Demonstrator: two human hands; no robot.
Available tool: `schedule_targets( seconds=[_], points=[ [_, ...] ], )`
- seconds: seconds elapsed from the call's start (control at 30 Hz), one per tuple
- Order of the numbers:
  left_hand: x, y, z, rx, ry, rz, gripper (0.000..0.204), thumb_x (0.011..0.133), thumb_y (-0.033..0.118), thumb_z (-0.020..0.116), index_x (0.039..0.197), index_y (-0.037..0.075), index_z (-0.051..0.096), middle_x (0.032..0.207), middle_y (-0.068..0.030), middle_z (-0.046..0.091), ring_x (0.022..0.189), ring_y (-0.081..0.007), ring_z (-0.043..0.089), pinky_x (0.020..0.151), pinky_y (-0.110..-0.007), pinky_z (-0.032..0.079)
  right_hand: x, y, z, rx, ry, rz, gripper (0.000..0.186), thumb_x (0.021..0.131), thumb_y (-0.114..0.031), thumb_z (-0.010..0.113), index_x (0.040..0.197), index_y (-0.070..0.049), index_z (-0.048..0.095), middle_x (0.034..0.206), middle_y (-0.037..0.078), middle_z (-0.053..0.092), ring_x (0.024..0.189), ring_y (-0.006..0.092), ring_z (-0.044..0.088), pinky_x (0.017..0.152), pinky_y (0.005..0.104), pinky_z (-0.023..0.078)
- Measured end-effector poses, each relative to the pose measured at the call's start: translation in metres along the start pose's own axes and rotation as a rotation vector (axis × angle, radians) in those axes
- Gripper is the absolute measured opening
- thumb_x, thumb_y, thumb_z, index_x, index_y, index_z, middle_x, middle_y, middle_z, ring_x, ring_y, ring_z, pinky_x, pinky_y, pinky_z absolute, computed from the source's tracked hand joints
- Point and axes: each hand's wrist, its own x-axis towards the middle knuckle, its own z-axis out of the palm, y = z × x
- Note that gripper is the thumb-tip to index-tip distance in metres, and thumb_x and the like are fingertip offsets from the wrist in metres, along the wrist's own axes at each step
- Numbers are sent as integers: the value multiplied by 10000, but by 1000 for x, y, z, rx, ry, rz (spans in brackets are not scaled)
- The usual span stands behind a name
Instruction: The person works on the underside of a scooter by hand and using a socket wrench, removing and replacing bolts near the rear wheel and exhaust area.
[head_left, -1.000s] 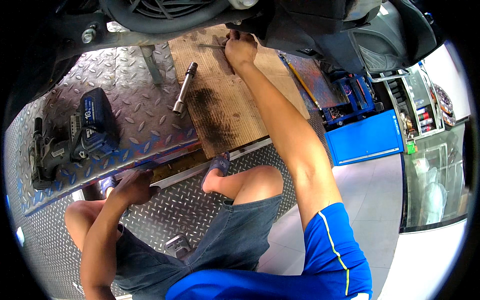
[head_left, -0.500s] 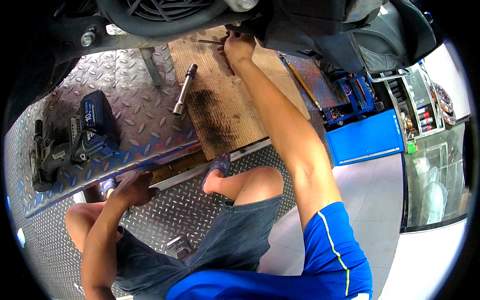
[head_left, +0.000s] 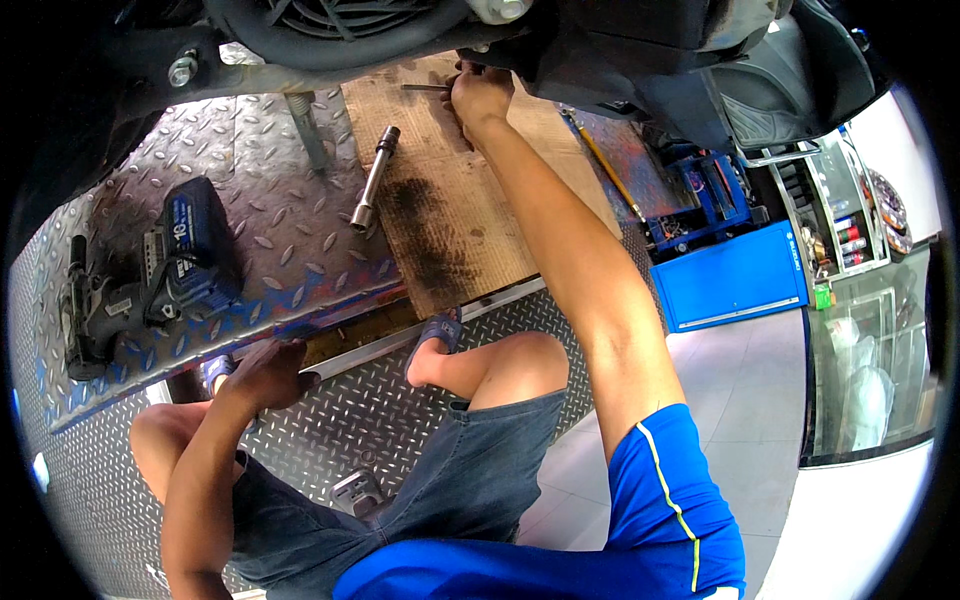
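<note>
My right hand [head_left: 482,95] reaches far under the vehicle's dark underside [head_left: 590,60], its fingers closed. From them a thin metal rod [head_left: 425,87] sticks out to the left over the cardboard; its other end is hidden. My left hand [head_left: 268,378] hangs beside my left knee at the near edge of the platform, thumb apart from the fingers, nothing seen in it. A chrome socket extension bar [head_left: 375,180] with dark ends leans across the left edge of the brown cardboard sheet [head_left: 510,220], which has black oily stains.
A black cordless impact wrench [head_left: 140,285] with a blue battery lies on the diamond-plate platform [head_left: 280,220] at the left. Right of the cardboard are a yellow-handled rod [head_left: 600,160], a blue toolbox [head_left: 730,275] and a tray of tools [head_left: 830,210]. A metal stand leg [head_left: 307,130] comes down near the cardboard.
The view has shifted slightly, so the platform things sit a little farther right. My right hand stays closed under the vehicle with the rod; my left hand has hardly moved.
</note>
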Motion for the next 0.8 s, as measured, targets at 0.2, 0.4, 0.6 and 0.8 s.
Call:
schedule_targets(
  seconds=[0.2,0.4,0.6,0.8],
  points=[
    [4,2,0,41,-23,16,464,915,372,725,1106,-44,654,1117,-280,688,1105,-434,652,960,-495,501,9,4,-3,134,-4,-49,289,1039,-213,524,1259,-35,583,1219,122,679,1016,293,676,852,387,545],
    [-17,-8,1,31,-12,-76,466,917,379,712,1109,-42,654,1124,-275,690,1107,-431,652,961,-488,503,-18,-44,18,188,8,-136,407,981,-300,521,1259,-37,661,1307,206,660,1215,393,608,1061,448,467],
    [6,-7,8,47,-7,42,459,920,368,706,1122,-41,655,1136,-277,687,1116,-431,652,966,-488,506,37,60,63,271,100,-315,161,1062,-132,540,1105,22,516,698,155,649,456,260,617,411,350,510],
    [-1,9,-8,52,-45,17,451,926,348,702,1134,-49,660,1145,-279,684,1121,-426,652,970,-483,510,33,53,74,177,271,-363,198,1065,-141,528,1176,-2,441,817,151,655,478,261,633,412,364,527]
  ],
)
